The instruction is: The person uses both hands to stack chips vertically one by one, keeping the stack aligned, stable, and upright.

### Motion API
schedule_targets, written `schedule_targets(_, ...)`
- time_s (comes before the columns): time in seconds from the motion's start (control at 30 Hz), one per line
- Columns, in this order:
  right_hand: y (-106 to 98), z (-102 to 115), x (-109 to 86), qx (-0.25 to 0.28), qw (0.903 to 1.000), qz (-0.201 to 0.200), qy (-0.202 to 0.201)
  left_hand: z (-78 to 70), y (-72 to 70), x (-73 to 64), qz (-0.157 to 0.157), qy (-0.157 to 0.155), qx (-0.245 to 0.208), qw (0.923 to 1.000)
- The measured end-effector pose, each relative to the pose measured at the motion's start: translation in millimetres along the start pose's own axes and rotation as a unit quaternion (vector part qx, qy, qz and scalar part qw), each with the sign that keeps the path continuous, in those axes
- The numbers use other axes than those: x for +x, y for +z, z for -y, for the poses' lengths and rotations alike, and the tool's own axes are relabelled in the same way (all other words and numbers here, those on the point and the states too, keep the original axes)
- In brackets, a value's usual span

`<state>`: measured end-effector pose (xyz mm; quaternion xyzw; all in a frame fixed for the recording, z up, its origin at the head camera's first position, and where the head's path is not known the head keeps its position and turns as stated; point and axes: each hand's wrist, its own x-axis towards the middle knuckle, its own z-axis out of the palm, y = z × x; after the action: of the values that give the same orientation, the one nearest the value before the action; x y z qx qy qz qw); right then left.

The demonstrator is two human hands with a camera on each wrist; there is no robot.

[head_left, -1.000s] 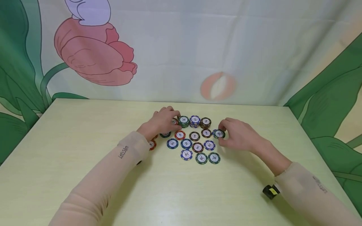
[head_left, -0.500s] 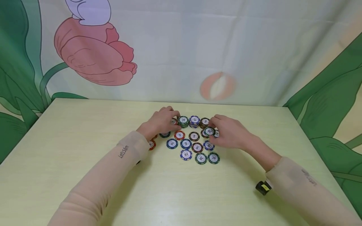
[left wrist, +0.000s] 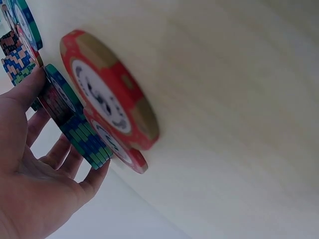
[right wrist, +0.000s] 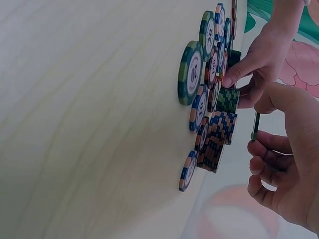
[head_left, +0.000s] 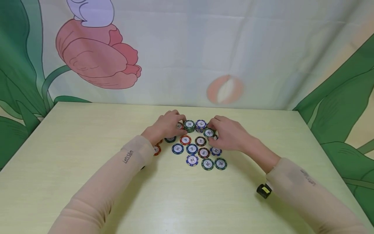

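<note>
My right hand (head_left: 229,132) pinches a green 20 poker chip (head_left: 209,133) between thumb and forefinger. The right wrist view shows this chip (right wrist: 256,127) edge-on, raised off the table, its other fingers curled below. My left hand (head_left: 168,124) reaches to the back row, thumb in front and fingers behind, holding the left side of a green chip stack (head_left: 189,125). Right of it stands a blue 10 stack (head_left: 200,125). A dark stack (right wrist: 212,153) beyond that is mostly covered by my right hand in the head view. Left of the green one, a red-topped stack (head_left: 179,125) is partly hidden.
Loose chips lie in front of the stacks, among them a red 5 chip (head_left: 185,140), a black 100 chip (head_left: 200,141) and a green 20 chip (head_left: 220,163). A blue-green stack (left wrist: 87,142) stands beside red chips (left wrist: 107,99). A printed curtain (head_left: 175,48) hangs behind the table (head_left: 175,201).
My right hand has carried the green chip leftward from the right of the loose chips to the back row, close to the stacks. The left hand has stayed in place.
</note>
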<state>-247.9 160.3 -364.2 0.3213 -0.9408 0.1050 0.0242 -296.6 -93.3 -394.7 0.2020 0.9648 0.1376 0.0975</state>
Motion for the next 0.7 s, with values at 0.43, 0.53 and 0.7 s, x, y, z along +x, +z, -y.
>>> schedule_targets(0.43,10,6,15.0,-0.005,0.9999,-0.001,-0.013,2.4,2.0,0.3,-0.004,-0.003,-0.011,0.9999)
schedule_targets(0.53,12,7,16.4,-0.011,0.9997,-0.009,-0.020,1.7,2.9,0.7,-0.005,0.001,-0.015,0.9999)
schedule_targets(0.7,13,7,19.4,-0.012,0.9994,-0.020,-0.026,0.2,1.4,1.2,-0.008,0.000,-0.010,0.9999)
